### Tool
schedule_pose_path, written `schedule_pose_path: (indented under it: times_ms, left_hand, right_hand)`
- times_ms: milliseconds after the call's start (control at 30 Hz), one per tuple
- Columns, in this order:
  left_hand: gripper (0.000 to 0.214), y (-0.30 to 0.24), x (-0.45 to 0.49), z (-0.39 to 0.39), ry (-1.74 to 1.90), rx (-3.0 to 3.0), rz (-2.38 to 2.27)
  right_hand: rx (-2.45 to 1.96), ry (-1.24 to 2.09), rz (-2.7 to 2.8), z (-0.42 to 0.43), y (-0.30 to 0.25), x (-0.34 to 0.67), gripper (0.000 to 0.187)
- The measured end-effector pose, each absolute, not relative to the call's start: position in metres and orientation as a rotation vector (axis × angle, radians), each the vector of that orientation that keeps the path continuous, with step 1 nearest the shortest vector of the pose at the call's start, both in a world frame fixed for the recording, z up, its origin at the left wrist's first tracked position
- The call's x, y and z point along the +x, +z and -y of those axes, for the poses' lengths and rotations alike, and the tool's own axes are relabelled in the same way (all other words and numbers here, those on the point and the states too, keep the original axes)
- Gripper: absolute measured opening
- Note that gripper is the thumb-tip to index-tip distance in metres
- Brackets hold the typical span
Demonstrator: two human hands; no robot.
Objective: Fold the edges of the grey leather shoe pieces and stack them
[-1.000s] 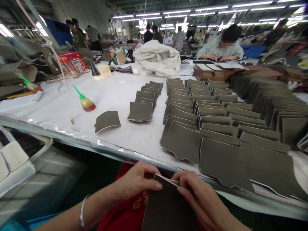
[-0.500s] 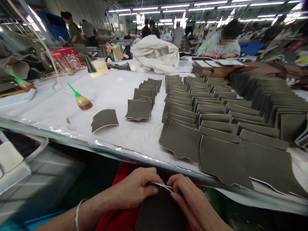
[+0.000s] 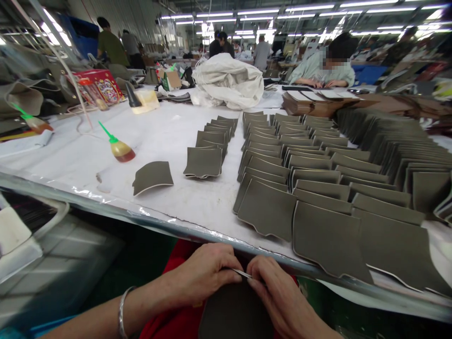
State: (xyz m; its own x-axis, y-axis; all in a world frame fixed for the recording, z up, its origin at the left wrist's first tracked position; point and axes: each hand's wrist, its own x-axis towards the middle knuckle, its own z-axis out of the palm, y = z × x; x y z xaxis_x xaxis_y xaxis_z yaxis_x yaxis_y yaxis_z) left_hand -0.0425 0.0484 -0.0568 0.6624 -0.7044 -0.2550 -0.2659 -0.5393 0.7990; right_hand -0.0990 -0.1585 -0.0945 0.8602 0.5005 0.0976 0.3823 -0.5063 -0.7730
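Head view: both hands are low, in front of the near edge of the bench [image 3: 169,136], over a red garment [image 3: 176,325]. Left hand [image 3: 203,273] closed, thumb and fingers pinching the top edge of an olive-grey piece [image 3: 235,313]. Right hand [image 3: 278,296] closed likewise on the same edge, fingertips close against the left's. Piece hangs below the hands, with a thin pale edge showing between them; lower part cut off by the frame. On bench: overlapping rows of like pieces [image 3: 318,179] at right, a short stack [image 3: 205,162] mid-bench, one curled loose piece [image 3: 151,176] just left of it, green-tipped bottle [image 3: 118,148] farther left. White sack [image 3: 229,80] at far side; seated person [image 3: 326,66] beyond.
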Motion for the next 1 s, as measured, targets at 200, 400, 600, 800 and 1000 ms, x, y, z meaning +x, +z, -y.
schedule_pose_path:
  times_ms: [200,400,600,800,1000]
  left_hand:
    - [0.015,-0.063,-0.046,-0.041,-0.615,2.228,0.903]
    - [0.014,-0.071,-0.052,-0.038,-0.532,2.329,1.063]
    - [0.022,-0.075,-0.055,-0.035,-0.504,2.442,1.184]
    - [0.028,-0.077,-0.054,-0.035,-0.504,2.378,1.181]
    - [0.030,-0.069,-0.050,-0.037,-0.567,2.353,1.114]
  right_hand:
    - [-2.204,0.166,0.596,0.159,-0.095,-0.100,0.020]
    - [-2.267,0.004,0.654,0.156,-0.103,-0.104,0.017]
    - [-2.324,-0.203,0.806,0.152,-0.112,-0.108,0.019]
    - [-2.307,-0.209,0.764,0.154,-0.110,-0.107,0.017]
    - [-2.256,-0.142,0.622,0.166,-0.109,-0.114,0.012]
